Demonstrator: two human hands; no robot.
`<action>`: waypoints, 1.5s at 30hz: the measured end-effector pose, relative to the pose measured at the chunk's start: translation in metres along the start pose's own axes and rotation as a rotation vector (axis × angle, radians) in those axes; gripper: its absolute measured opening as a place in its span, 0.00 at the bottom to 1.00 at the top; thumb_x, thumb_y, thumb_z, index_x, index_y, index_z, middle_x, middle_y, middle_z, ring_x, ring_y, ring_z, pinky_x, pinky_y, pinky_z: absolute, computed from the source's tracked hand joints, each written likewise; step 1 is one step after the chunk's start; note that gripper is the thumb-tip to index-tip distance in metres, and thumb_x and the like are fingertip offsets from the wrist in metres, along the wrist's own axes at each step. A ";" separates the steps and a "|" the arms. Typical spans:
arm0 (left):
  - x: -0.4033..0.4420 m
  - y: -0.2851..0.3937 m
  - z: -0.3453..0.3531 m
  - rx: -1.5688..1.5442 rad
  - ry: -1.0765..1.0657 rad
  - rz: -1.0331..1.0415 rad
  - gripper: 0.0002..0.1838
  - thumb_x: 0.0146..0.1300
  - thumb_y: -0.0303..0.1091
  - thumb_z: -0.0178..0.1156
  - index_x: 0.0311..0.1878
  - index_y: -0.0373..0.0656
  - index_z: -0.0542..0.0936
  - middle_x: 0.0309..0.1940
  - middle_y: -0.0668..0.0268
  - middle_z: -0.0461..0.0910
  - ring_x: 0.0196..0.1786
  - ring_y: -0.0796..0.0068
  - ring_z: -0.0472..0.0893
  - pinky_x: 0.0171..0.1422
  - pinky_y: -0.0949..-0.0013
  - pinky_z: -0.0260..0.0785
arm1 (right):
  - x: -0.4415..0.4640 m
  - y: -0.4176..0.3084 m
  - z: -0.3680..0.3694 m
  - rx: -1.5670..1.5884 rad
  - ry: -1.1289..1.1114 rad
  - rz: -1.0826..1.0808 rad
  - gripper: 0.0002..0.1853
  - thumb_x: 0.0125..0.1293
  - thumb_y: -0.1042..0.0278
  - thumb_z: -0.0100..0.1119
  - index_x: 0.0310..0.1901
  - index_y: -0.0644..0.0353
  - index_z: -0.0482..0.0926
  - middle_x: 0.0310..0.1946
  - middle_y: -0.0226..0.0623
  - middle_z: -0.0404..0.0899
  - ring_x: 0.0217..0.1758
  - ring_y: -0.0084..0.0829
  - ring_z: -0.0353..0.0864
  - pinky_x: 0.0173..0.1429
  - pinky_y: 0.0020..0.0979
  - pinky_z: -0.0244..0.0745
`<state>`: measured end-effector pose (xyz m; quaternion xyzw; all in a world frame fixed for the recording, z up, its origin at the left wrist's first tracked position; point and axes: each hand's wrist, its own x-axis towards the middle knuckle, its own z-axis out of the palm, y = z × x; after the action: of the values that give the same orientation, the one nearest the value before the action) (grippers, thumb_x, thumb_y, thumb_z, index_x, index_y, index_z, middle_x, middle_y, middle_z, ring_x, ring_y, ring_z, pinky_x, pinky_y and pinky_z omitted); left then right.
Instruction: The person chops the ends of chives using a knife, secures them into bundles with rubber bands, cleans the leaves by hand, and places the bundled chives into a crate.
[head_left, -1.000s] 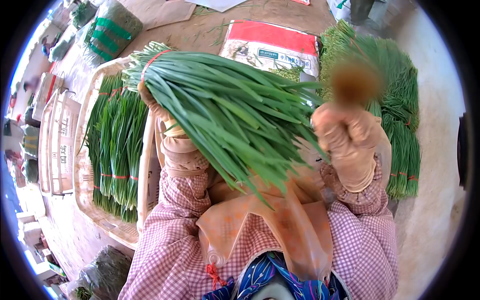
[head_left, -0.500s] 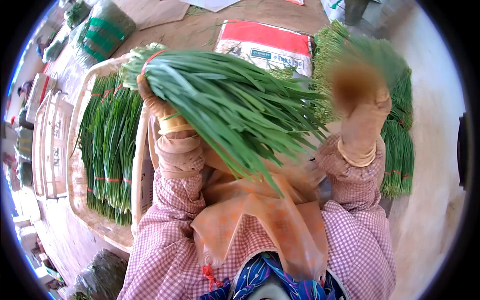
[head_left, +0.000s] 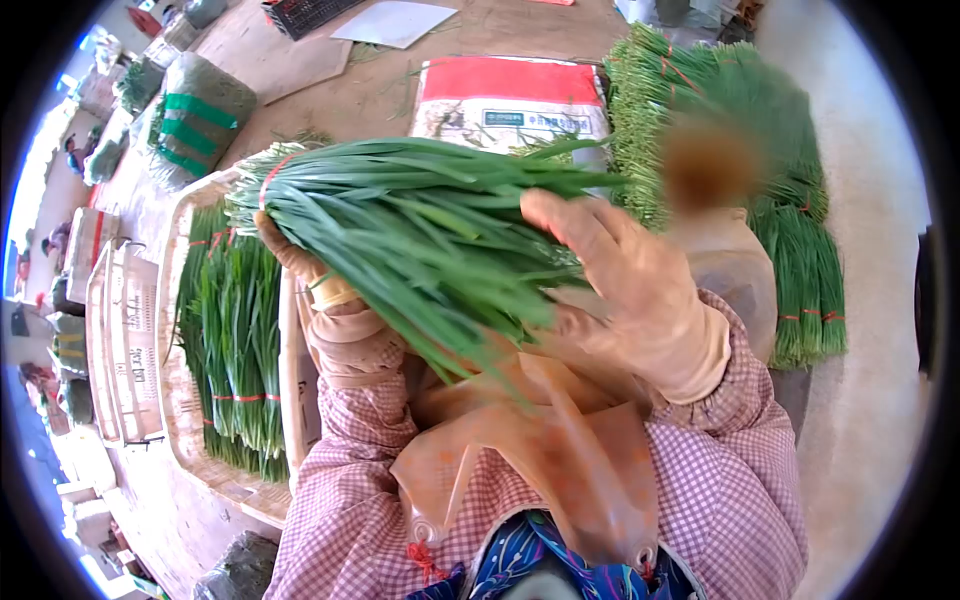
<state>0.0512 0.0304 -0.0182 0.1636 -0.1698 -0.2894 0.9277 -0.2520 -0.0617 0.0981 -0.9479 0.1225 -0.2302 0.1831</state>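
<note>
A bunch of garlic chives (head_left: 400, 200), tied with a red band near its pale stem ends, lies sideways in front of me. Gloved fingers of my left hand (head_left: 298, 262) are wrapped round it from below, by the band. My right hand (head_left: 645, 290), also gloved, is at the loose leaf tips with thumb and fingers apart; whether it touches them I cannot tell. Some of the leaves are blurred. An orange-brown plastic apron (head_left: 520, 440) covers my lap beneath the bunch.
On the left, a plastic crate (head_left: 180, 400) holds several banded bunches (head_left: 235, 330). Piled bunches (head_left: 800, 270) stand at the right. A red and white sack (head_left: 510, 90) lies ahead, and a green-taped bag (head_left: 200, 115) sits at upper left. A brown blur hides part of the right pile.
My right hand has come from the right pile inward and down to the leaf tips, its fingers now spread. My left hand still holds the bunch, slightly lower in view.
</note>
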 end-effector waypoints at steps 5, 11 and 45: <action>-0.065 0.012 0.046 0.305 -0.059 0.101 0.35 0.70 0.59 0.48 0.72 0.48 0.62 0.67 0.55 0.69 0.69 0.53 0.68 0.75 0.46 0.57 | 0.033 0.029 0.077 1.379 -0.031 0.304 0.31 0.74 0.49 0.48 0.71 0.59 0.62 0.69 0.37 0.64 0.70 0.29 0.65 0.74 0.33 0.63; -0.171 0.124 -0.013 0.951 0.081 -0.738 0.39 0.66 0.54 0.59 0.74 0.47 0.60 0.66 0.65 0.70 0.70 0.65 0.67 0.71 0.59 0.62 | 0.059 0.044 0.101 2.231 -0.157 0.561 0.23 0.70 0.57 0.57 0.60 0.64 0.73 0.53 0.43 0.81 0.52 0.31 0.82 0.54 0.35 0.82; -0.067 0.074 0.053 0.817 0.386 -0.524 0.25 0.54 0.18 0.60 0.58 0.36 0.74 0.45 0.58 0.83 0.43 0.64 0.84 0.50 0.63 0.80 | 0.019 -0.028 0.121 -0.055 0.028 -0.362 0.24 0.58 0.47 0.60 0.45 0.62 0.81 0.28 0.33 0.72 0.32 0.33 0.71 0.37 0.35 0.67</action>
<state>0.0129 0.1168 0.0442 0.5996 -0.0479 -0.3865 0.6991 -0.1733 -0.0072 0.0168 -0.9557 -0.0414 -0.2693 0.1111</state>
